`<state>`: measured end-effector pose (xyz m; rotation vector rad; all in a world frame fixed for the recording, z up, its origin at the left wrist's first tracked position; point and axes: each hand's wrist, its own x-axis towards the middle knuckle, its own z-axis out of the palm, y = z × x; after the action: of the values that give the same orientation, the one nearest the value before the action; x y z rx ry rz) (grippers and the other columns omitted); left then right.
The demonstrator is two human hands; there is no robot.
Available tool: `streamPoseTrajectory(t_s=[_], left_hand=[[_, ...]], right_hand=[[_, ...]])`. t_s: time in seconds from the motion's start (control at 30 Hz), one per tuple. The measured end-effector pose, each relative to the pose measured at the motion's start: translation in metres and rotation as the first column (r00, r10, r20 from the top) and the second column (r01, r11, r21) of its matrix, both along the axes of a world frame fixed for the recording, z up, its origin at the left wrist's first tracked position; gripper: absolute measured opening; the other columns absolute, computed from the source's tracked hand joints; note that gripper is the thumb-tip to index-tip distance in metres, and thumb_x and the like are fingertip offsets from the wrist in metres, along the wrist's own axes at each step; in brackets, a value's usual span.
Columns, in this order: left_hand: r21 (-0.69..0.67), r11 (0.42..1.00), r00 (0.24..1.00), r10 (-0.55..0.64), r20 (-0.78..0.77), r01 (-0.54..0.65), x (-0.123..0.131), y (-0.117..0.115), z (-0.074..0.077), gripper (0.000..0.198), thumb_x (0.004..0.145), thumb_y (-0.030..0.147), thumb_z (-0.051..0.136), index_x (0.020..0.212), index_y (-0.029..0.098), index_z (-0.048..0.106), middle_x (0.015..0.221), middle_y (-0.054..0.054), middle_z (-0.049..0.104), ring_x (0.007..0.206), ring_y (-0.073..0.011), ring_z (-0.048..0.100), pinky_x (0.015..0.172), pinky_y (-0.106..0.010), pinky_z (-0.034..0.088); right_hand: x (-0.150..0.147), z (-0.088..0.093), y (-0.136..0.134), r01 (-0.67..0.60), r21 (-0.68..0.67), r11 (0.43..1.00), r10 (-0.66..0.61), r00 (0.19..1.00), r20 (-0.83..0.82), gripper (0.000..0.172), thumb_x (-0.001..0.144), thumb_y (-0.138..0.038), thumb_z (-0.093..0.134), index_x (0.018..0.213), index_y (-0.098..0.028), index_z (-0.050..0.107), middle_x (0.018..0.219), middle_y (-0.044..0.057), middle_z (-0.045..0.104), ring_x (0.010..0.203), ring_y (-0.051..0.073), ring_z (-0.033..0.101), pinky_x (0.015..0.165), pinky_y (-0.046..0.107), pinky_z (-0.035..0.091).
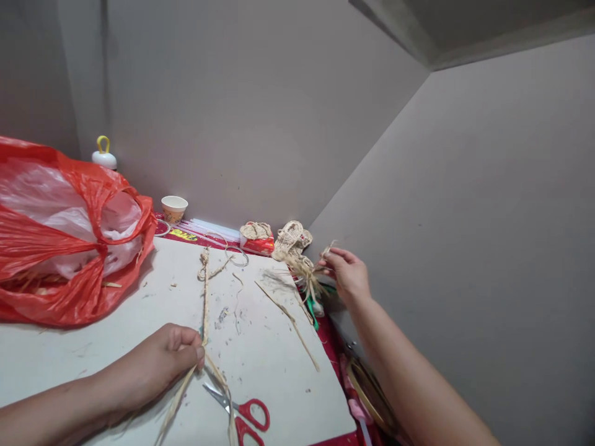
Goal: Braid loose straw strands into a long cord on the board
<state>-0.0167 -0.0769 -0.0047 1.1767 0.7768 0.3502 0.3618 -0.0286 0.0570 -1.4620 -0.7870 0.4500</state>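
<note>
My left hand [162, 365] is closed in a pinch on a long braided straw cord [205, 297] that lies along the white board [269, 371]; loose straw ends trail from under my fingers toward me. At the board's far right corner my right hand [346, 272] closes its fingers on a loose bunch of straw strands [304, 272]. A single straw strand [288, 319] lies on the board between the two hands.
Red-handled scissors [244, 412] lie near the front edge by my left hand. A big red plastic bag [65, 241] fills the left. A paper cup [174, 209], woven straw pieces [290, 238] and a wire ring [237, 256] sit by the back wall. The right wall stands close.
</note>
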Motion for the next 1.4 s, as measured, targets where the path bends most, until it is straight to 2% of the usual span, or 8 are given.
streamPoseTrajectory(t_s=[0.27,0.47,0.77,0.93,1.07,1.17,1.27,1.4], left_hand=[[0.009,1.000,1.000,0.002,0.001,-0.002,0.000,0.000,0.000,0.027,0.073,0.042,0.054,0.064,0.017,0.048,0.051,0.006,0.041,0.047,-0.0066,0.026,0.048,-0.019,0.020],[0.023,1.000,1.000,0.008,-0.013,-0.008,0.001,0.000,0.004,0.025,0.071,0.038,0.055,0.062,0.017,0.046,0.050,0.006,0.040,0.046,-0.0069,0.026,0.047,-0.020,0.019],[0.033,0.999,0.999,0.015,-0.033,-0.014,0.000,-0.001,0.006,0.033,0.069,0.047,0.058,0.063,0.017,0.048,0.050,0.006,0.040,0.046,-0.0070,0.027,0.047,-0.019,0.021],[0.031,0.999,0.999,0.008,-0.043,-0.007,-0.001,-0.001,0.004,0.027,0.073,0.041,0.055,0.063,0.017,0.047,0.047,0.008,0.035,0.043,-0.0059,0.022,0.046,-0.019,0.019],[0.026,1.000,1.000,-0.004,-0.022,0.005,-0.001,-0.001,0.004,0.025,0.075,0.038,0.052,0.062,0.018,0.045,0.047,0.008,0.036,0.043,-0.0057,0.022,0.046,-0.019,0.018],[0.017,1.000,1.000,-0.007,-0.015,0.007,-0.001,-0.001,0.001,0.024,0.075,0.037,0.051,0.063,0.017,0.046,0.049,0.007,0.038,0.044,-0.0061,0.023,0.046,-0.019,0.018],[0.011,1.000,1.000,-0.009,-0.002,0.009,-0.001,0.000,-0.002,0.021,0.076,0.036,0.050,0.065,0.017,0.048,0.049,0.007,0.038,0.044,-0.0063,0.023,0.046,-0.019,0.019],[0.013,1.000,1.000,-0.006,-0.009,0.006,-0.001,0.000,-0.002,0.021,0.075,0.036,0.051,0.065,0.017,0.049,0.051,0.006,0.040,0.046,-0.0066,0.025,0.047,-0.019,0.019]], right_hand=[[-0.006,0.011,0.001,-0.062,-0.008,0.998,0.062,0.996,0.058,0.024,0.056,-0.030,0.072,0.068,-0.016,0.058,0.069,0.003,0.067,0.051,0.011,0.061,0.037,0.015,0.044],[-0.008,0.019,-0.001,-0.021,0.023,1.000,0.018,0.994,0.111,0.025,0.052,-0.028,0.075,0.064,-0.014,0.058,0.062,0.002,0.064,0.045,0.009,0.057,0.034,0.014,0.039],[-0.012,0.026,-0.001,0.021,0.189,0.982,-0.046,0.990,0.130,0.030,0.058,-0.037,0.070,0.069,-0.017,0.050,0.071,0.002,0.066,0.049,0.008,0.058,0.039,0.016,0.042],[-0.002,0.030,-0.002,0.043,0.198,0.979,-0.077,0.984,0.164,0.028,0.065,-0.042,0.063,0.071,-0.019,0.047,0.056,-0.005,0.056,0.040,0.005,0.048,0.036,0.015,0.038],[-0.001,0.022,-0.010,-0.068,-0.057,0.996,0.080,0.966,0.246,0.029,0.063,-0.043,0.066,0.067,-0.018,0.051,0.044,-0.007,0.046,0.035,0.006,0.041,0.034,0.016,0.033],[-0.005,0.010,-0.016,-0.149,-0.332,0.931,0.259,0.913,0.317,0.031,0.057,-0.042,0.071,0.066,-0.015,0.059,0.047,-0.002,0.054,0.039,0.009,0.048,0.036,0.019,0.037],[-0.004,-0.002,-0.020,-0.068,-0.479,0.875,0.308,0.842,0.442,0.027,0.065,-0.042,0.065,0.069,-0.015,0.063,0.054,0.001,0.059,0.042,0.010,0.049,0.038,0.019,0.036],[0.006,-0.012,-0.025,0.096,-0.603,0.792,0.367,0.714,0.596,0.023,0.068,-0.035,0.061,0.057,-0.014,0.061,0.042,-0.002,0.050,0.039,0.009,0.041,0.040,0.020,0.029]])
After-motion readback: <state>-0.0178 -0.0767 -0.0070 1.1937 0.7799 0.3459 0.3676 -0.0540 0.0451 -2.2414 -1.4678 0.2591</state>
